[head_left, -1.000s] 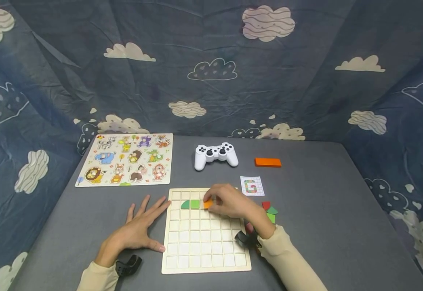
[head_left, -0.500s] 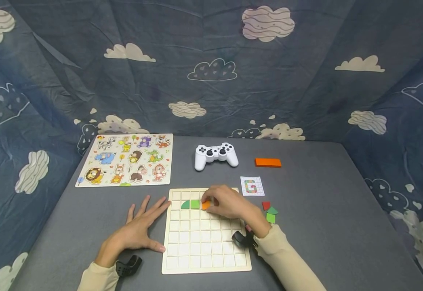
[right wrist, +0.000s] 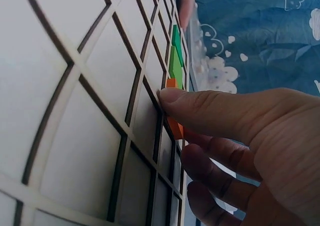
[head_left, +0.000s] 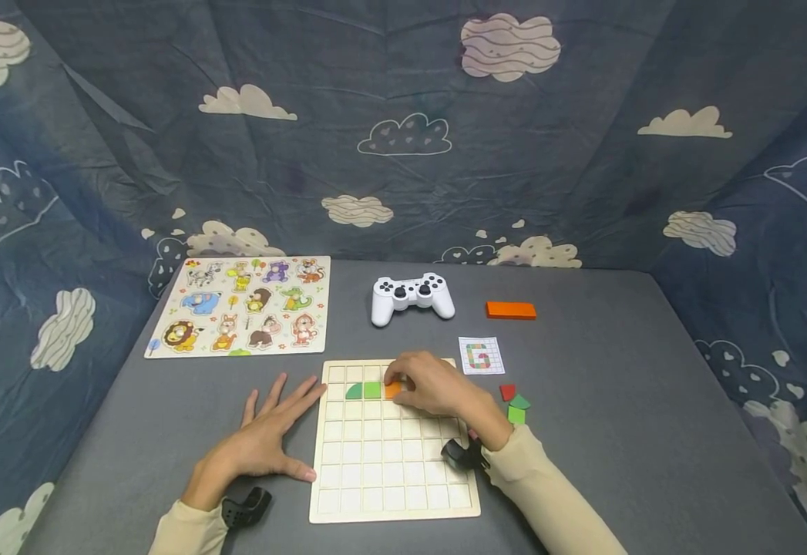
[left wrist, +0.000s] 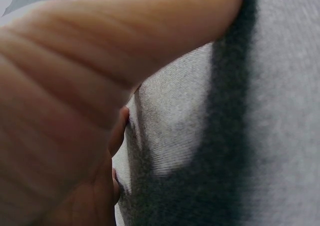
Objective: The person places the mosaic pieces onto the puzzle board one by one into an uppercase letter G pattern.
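My right hand (head_left: 432,385) pinches an orange square tile (head_left: 392,390) between thumb and fingers at the wooden grid board (head_left: 394,518), in the second row from the top. Just left of that tile sit a light green square tile (head_left: 372,390) and a dark green quarter-round tile (head_left: 354,391). The right wrist view shows the thumb (right wrist: 200,105) on the orange tile, which still stands slightly proud of the grid. With fingers spread, my left hand (head_left: 260,435) rests on the table, its fingertips and thumb tip touching the board's left edge.
Right of the board lie a red tile (head_left: 508,392), a green tile (head_left: 519,401) and a light green tile (head_left: 516,415). Behind them is a pattern card (head_left: 482,355). Farther back are an animal puzzle (head_left: 240,306), a white game controller (head_left: 413,299) and an orange block (head_left: 510,310).
My right hand has shifted slightly left with the orange tile, closing the gap to the light green one. My left hand has stayed put.
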Demonstrator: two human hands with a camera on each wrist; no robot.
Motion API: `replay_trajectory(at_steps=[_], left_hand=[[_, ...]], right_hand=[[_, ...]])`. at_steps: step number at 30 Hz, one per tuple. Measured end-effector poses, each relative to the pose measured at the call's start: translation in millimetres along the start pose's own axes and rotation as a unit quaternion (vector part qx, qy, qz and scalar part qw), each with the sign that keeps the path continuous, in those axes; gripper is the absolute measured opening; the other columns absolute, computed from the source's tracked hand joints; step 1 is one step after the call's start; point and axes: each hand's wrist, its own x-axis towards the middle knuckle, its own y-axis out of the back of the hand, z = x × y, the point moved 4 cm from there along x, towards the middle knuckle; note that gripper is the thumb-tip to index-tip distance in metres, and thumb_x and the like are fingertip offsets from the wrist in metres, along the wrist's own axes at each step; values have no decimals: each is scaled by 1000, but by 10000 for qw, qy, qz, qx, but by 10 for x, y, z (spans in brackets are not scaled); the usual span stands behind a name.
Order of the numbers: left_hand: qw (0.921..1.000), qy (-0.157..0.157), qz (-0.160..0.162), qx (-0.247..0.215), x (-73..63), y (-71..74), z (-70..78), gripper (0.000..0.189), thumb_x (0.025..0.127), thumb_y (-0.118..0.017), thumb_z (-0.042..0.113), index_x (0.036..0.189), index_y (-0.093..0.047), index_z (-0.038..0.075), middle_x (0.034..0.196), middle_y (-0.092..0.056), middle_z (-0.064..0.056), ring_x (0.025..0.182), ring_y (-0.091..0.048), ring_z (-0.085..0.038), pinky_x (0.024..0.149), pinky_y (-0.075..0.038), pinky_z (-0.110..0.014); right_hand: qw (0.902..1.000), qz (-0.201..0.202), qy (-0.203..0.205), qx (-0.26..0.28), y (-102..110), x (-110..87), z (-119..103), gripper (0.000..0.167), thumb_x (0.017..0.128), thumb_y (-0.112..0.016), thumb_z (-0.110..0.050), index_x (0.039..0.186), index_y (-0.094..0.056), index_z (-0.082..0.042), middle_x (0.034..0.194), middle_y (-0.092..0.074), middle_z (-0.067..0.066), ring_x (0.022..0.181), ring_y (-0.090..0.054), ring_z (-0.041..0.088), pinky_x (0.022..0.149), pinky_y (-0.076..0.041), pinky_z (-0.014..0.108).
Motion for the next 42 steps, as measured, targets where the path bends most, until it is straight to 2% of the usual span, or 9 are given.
replay_trajectory(at_steps=[15, 30, 35, 42], left_hand=[[10000, -11, 15, 5, 7, -1, -4, 128, 55, -92, 53, 160, -27, 21, 169, -16, -8, 152, 9, -49, 109, 15, -75], [10000, -2, 42, 69, 5, -2, -11, 128, 54, -92, 54, 160, -28, 21, 169, -17, -9, 152, 8, -50, 109, 15, -76], [10000, 27, 21, 75, -4, 6, -22, 128, 54, -92, 55, 160, -28, 21, 169, -17, -9, 152, 8, -50, 109, 15, -76], [10000, -31, -5, 58, 0, -11, -17, 127, 55, -91, 55, 160, -27, 22, 169, -16, -9, 152, 9, -50, 109, 15, -76]], right_hand=[[9997, 35, 142, -171, -12, 42, -31, 19, 85, -80, -16, 103, -76, -16, 96, -69, -4, 77, -53, 9, 71, -45, 23], [9997, 152, 172, 35, -5, -15, -37, 19, 85, -78, -15, 105, -78, -16, 101, -71, -4, 75, -58, 12, 67, -46, 21], [9994, 287, 167, 91, 53, -87, -47, 22, 84, -79, -14, 106, -77, -15, 98, -71, -2, 70, -56, 9, 63, -45, 20], [9994, 314, 95, 112, 173, -307, 16, 25, 84, -78, -14, 109, -76, -12, 103, -72, 1, 74, -57, 10, 68, -47, 22]])
